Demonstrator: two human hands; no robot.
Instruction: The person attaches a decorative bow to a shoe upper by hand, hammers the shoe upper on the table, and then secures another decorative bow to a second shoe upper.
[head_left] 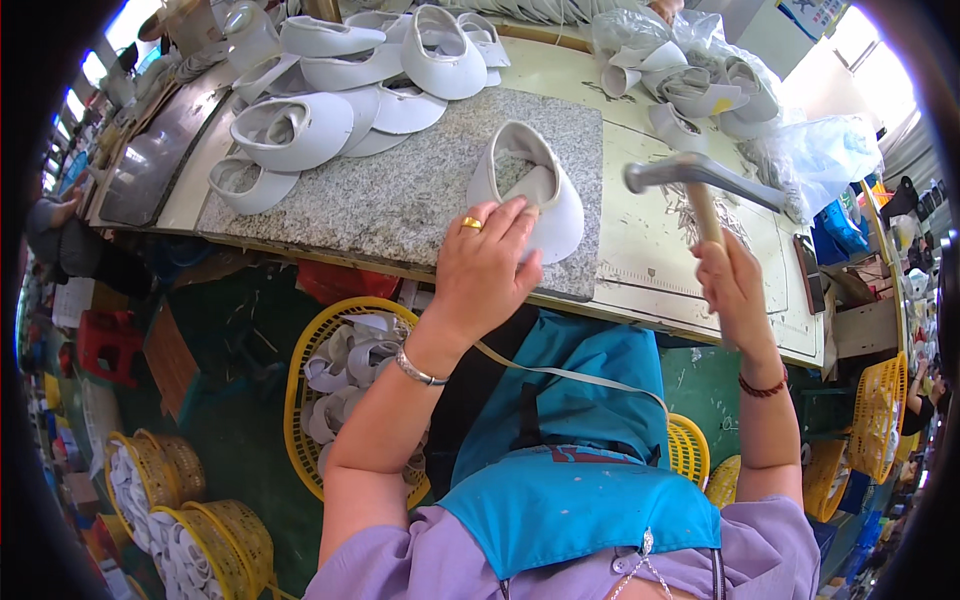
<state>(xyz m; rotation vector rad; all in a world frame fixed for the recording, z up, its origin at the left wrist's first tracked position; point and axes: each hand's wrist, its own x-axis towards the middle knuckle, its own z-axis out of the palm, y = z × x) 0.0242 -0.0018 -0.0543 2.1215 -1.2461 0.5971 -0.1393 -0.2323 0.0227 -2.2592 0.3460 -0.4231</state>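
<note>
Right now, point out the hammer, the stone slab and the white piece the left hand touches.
Hammer (690, 170), head view: metal head, where the handle joins.
Stone slab (400, 195), head view: bare speckled top.
White piece (561, 218), head view: its smooth outer brim.

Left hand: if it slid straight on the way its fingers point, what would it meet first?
The left hand appears to touch the white visor-shaped piece, so that piece would likely come first, ahead of the grey stone slab under it. Depth is hard to judge.
</note>
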